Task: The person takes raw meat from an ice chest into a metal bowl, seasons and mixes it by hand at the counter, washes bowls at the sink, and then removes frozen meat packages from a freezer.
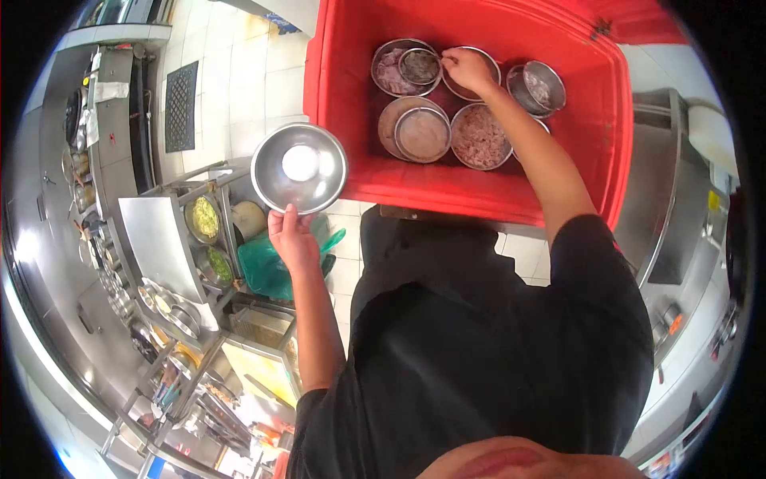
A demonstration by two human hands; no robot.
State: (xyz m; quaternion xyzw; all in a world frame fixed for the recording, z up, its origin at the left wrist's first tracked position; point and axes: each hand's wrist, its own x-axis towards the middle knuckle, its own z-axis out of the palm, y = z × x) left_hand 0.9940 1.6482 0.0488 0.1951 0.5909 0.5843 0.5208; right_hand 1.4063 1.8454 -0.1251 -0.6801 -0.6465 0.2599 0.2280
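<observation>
My left hand (293, 235) grips the near rim of a shiny metal bowl (267, 180) out to the left of the red cooler. A bright white round patch shows at the bowl's bottom; I cannot tell whether it is contents or glare. My right hand (467, 68) reaches down inside the cooler, fingers drawn together. Its fingertips are where the rim of a small bowl of dark grey food (419, 66) meets a larger metal bowl (483, 60), partly hidden under the hand. What they pinch, if anything, is unclear. The small bowl rests in a bowl of pinkish meat (389, 73).
The open red cooler (479, 203) also holds a bowl of minced meat (480, 136), a stacked pale bowl (421, 134) and nested bowls (538, 86) at right. At left stand a rack with shredded greens (205, 221) and a green plastic bag (267, 267). A dark floor mat (182, 108) lies beyond.
</observation>
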